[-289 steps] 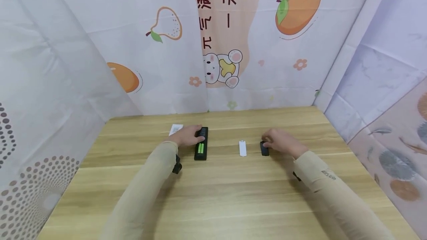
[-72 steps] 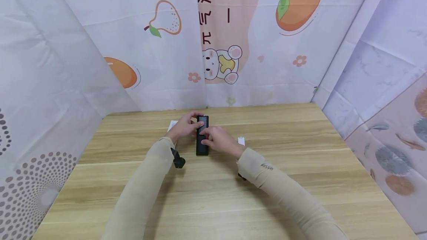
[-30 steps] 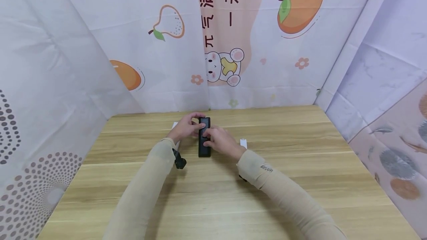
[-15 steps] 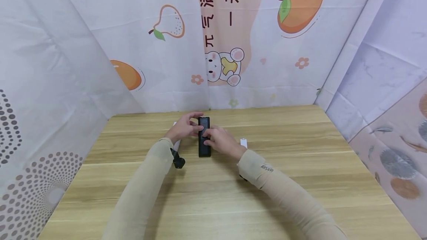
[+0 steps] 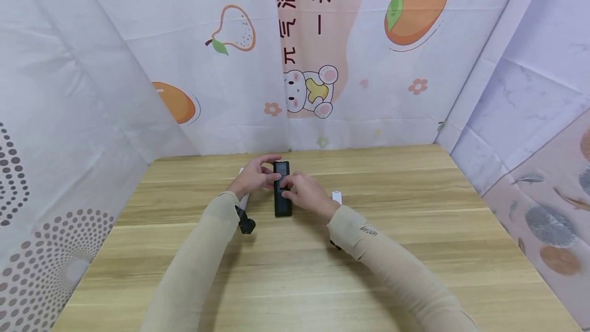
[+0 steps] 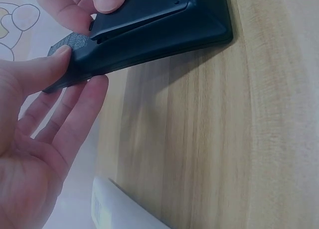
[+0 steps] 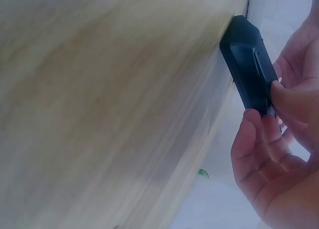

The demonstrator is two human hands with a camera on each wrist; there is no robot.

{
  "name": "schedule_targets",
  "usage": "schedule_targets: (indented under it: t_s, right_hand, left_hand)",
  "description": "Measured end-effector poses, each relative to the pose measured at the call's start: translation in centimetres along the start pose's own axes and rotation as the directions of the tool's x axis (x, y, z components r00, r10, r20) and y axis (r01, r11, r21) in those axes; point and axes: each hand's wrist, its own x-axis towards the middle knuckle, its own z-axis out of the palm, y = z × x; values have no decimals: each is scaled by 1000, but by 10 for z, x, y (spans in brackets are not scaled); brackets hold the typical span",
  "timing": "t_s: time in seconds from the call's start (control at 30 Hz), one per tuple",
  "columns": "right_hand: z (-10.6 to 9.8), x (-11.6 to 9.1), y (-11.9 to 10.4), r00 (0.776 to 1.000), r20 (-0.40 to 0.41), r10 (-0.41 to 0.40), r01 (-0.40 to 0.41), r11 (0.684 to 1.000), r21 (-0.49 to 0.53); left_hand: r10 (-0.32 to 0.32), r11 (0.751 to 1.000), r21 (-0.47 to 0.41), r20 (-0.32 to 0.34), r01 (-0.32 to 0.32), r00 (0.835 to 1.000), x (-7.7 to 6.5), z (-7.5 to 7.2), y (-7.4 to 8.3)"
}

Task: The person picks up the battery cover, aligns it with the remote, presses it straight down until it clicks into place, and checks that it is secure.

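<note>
A black remote control point(image 5: 282, 206) lies back side up, with its far end tilted up off the table in the left wrist view. My left hand point(image 5: 255, 176) holds that far end, thumb on the back and fingers beneath. The black battery cover point(image 6: 144, 12) sits over the compartment, a thin gap showing along its side and its inner end raised. My right hand point(image 5: 306, 193) pinches this end between thumb and fingers. In the right wrist view the remote's near end point(image 7: 244, 45) stands close to the table. The batteries are hidden under the cover.
A white battery cover point(image 5: 337, 197) lies right of my right hand. A white, long object with a label point(image 6: 119, 209) lies beneath my left wrist, partly hidden. The wooden table point(image 5: 295, 275) ends at a printed curtain point(image 5: 198, 117) behind.
My right hand has brought the black cover from the right onto the remote, hiding two green batteries. The remote has shifted slightly away. Over the last second both hands barely move.
</note>
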Motion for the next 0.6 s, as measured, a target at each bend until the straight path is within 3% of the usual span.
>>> schedule_targets:
  t_s: [0.6]
  right_hand:
    - [1, 0, -5, 998, 6, 63, -63, 997, -38]
  left_hand:
    - [-1, 1000, -2, -11, 1, 1000, -1, 3, 2]
